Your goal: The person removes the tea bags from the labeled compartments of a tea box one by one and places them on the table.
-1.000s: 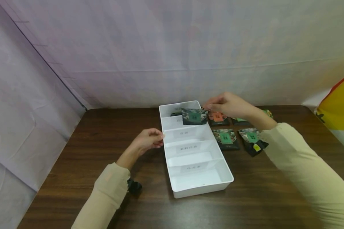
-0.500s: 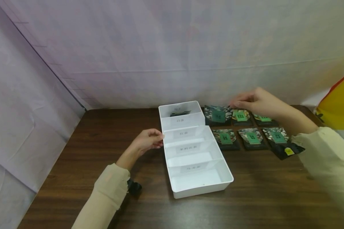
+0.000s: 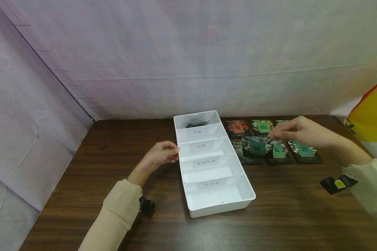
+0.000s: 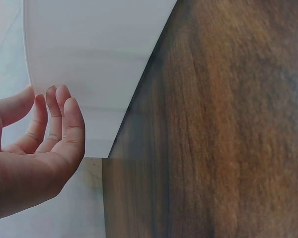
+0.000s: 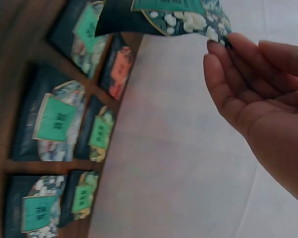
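Note:
In the head view, my left hand (image 3: 161, 153) is at the left side of a white divided tray (image 3: 221, 210), its thumb and fingertip pinching the rim. The left wrist view shows the other fingers bent beside the tray's outer wall (image 4: 99, 74). My right hand (image 3: 298, 130) pinches one corner of a dark sachet (image 3: 254, 146) with a green label and white pebble-like print. That sachet hangs over others on the table, overlapping two of them in the head view. In the right wrist view, the held sachet (image 5: 186, 17) is at the top, gripped at its corner.
Beneath and behind the held sachet, several sachets lie in two rows: a red-labelled one (image 3: 238, 128), a green-labelled one (image 3: 262, 127) and a pebble-printed one (image 3: 304, 151) among them. Another dark sachet (image 3: 197, 124) lies in the tray's far compartment. A white cloth (image 3: 188, 52) hangs behind the table.
My right hand has carried the sachet from over the tray's far end to the right, then nearer, over the front row of sachets. The left hand and tray have stayed put.

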`<state>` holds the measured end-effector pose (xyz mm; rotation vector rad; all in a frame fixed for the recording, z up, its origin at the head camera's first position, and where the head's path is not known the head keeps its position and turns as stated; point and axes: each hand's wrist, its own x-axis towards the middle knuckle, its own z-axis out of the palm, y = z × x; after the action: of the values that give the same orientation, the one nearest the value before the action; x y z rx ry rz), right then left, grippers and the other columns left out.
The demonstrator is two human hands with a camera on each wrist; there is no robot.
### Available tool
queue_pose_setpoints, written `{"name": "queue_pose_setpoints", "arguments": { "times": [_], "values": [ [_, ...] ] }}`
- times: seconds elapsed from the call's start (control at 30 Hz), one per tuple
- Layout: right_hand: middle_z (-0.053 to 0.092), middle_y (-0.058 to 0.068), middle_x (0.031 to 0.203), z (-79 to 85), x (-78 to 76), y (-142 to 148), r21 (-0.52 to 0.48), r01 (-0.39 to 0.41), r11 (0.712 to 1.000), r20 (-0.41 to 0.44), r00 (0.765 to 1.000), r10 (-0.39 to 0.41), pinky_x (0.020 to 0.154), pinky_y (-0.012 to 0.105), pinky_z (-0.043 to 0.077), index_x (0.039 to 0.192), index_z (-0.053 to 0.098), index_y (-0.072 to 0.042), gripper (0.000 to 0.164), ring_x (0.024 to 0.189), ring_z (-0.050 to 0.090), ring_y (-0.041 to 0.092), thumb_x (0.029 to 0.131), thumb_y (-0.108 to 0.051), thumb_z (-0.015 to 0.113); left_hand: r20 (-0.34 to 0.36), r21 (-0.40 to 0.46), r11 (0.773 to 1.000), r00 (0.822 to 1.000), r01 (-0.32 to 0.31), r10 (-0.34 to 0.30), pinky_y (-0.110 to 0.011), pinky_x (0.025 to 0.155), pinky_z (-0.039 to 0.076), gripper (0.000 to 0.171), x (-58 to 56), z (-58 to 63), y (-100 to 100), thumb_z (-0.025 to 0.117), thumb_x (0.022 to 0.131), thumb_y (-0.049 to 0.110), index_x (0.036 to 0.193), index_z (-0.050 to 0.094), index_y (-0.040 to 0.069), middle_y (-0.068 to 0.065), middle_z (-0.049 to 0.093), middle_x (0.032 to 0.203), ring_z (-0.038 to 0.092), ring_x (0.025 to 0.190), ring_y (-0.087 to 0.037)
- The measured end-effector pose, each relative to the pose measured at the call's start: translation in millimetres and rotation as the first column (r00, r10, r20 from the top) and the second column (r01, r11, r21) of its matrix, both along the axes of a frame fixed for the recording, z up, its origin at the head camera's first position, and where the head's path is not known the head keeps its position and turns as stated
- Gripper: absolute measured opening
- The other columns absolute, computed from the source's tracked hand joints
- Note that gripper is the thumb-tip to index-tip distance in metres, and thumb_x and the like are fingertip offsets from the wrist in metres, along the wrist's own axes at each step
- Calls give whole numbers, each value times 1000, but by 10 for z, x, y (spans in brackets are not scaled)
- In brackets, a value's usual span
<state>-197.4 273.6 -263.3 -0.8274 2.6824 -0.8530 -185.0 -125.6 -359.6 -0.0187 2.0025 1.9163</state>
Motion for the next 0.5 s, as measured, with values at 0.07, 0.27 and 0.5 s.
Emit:
{"name": "queue_pose_setpoints", "arguments": {
  "times": [0.07, 0.27, 0.5],
  "values": [
    [65, 9, 103, -60, 25, 33, -16, -24, 1000, 21, 999, 24, 68, 24, 51, 102, 68, -6, 20, 84, 63, 10, 94, -7, 50, -2, 1, 1000, 1000, 1, -1, -27, 67, 49, 5, -2, -4, -3, 50, 92, -1, 93, 52, -5, -4, 54, 73, 56, 66, -13],
    [65, 13, 103, -266, 59, 127, -34, -76, 996, 87, 993, 79, 68, 25, 51, 104, 66, -1, 21, 82, 62, 9, 95, -7, 48, 1, -7, 1000, 1000, -6, 6, -29, 69, 50, 6, -2, -2, -3, 50, 92, -1, 93, 51, -6, -5, 54, 74, 56, 66, -13],
    [64, 14, 101, -499, 59, 204, -28, -55, 998, 181, 982, 60, 70, 31, 52, 102, 66, 1, 22, 82, 64, 17, 95, -8, 47, 4, 1, 1000, 1000, -6, 6, -26, 66, 49, 5, 0, 3, 4, 50, 92, -1, 93, 51, -6, -4, 54, 73, 56, 66, -13]
  ]
}}
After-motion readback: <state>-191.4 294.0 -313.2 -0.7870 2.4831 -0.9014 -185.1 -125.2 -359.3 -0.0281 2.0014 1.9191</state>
